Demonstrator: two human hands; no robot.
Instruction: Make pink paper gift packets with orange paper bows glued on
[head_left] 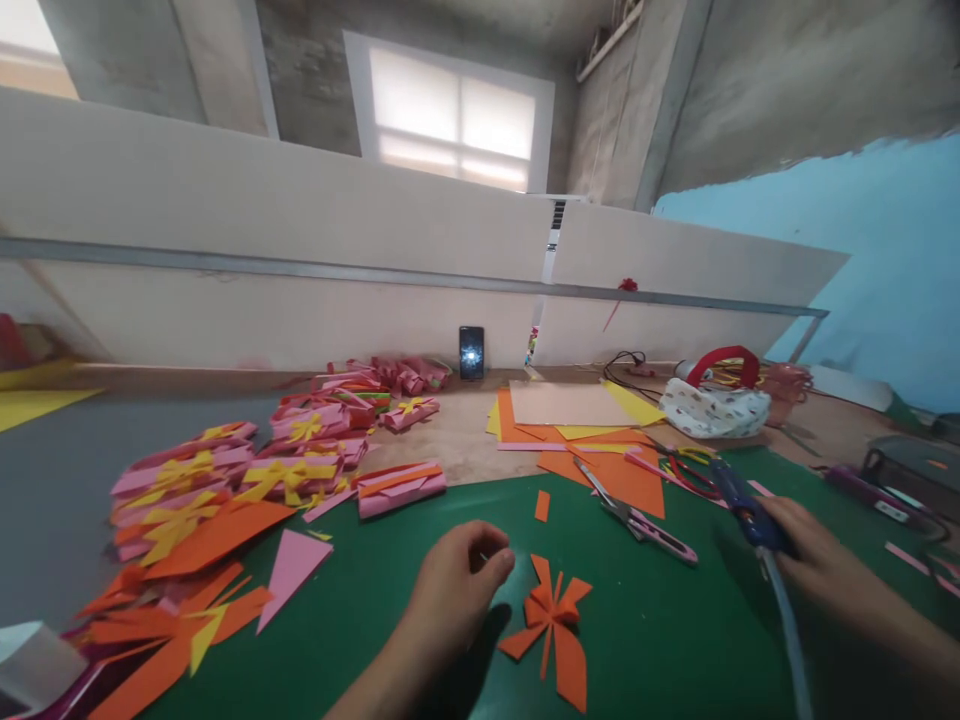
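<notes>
My right hand (814, 550) is wrapped round a dark blue hot glue gun (742, 500), whose pale cord runs down toward the front edge. In the middle, my left hand (461, 575) is closed, thumb and fingertips curled together above the green mat (645, 640). Whatever is in that pinch, if anything, is too small to make out. Just right of it lies an orange bow (551, 615) with several cut tails, touched by neither hand. A small orange rectangle (542, 506) rests behind the bow. Pink-handled scissors (649, 530) lie between the bow and the glue gun.
Pink rolls with yellow bows (292, 475) are heaped at left, near a pink triangle (292, 570) and orange cut pieces (176, 635). Behind stand a phone (472, 352) and stacked sheets (566, 404). Pliers (686, 470) and a white patterned basket (716, 408) are at right.
</notes>
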